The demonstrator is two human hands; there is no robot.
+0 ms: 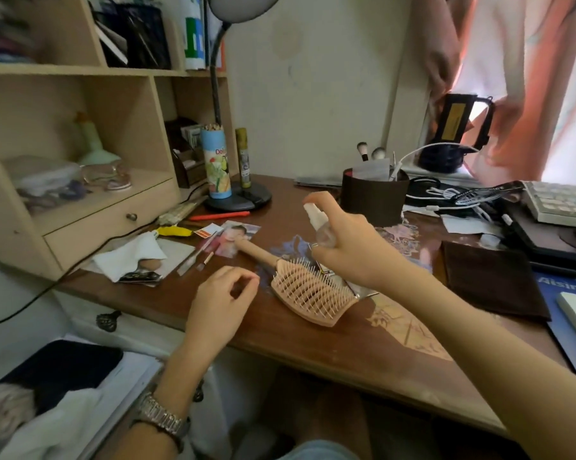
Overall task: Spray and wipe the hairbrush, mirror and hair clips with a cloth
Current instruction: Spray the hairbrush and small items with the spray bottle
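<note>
- The peach-pink plastic paddle hairbrush [308, 292] lies on the dark brown wooden desk [313, 346], bristles facing up and its long handle pointing away toward the printed photographs [233, 239]. Bristles up is, I judge, the reason for this placing: the mist can reach the pins and the pad between them.
- The right hand [353, 250] is raised just above and beyond the brush head, holding a small clear plastic spray bottle with a white pump top [318, 224]. The nozzle seems to face left, so the spray would fall toward the brush and handle rather than on the clutter at the right.
- Right grip: clenched round the bottle's body, fingers wrapped about it and the forefinger arched over the pump top (whether it is pressing down at this instant I cannot tell).
- The left hand [220, 300] hovers near the desk's front edge, just beside the brush head but apart from it. Its grip holds nothing: the fingers are loosely curled, thumb and forefinger close together, and I read it as waiting to steady or turn the brush.
- A white crumpled cloth [130, 257] lies at the left of the desk, well apart from both hands, so wiping looks not yet begun.
- Under the right hand a small dark and metal-edged object [326, 270] shows beside the brush; it may be the mirror or a clip, but too much is hidden to say.
</note>
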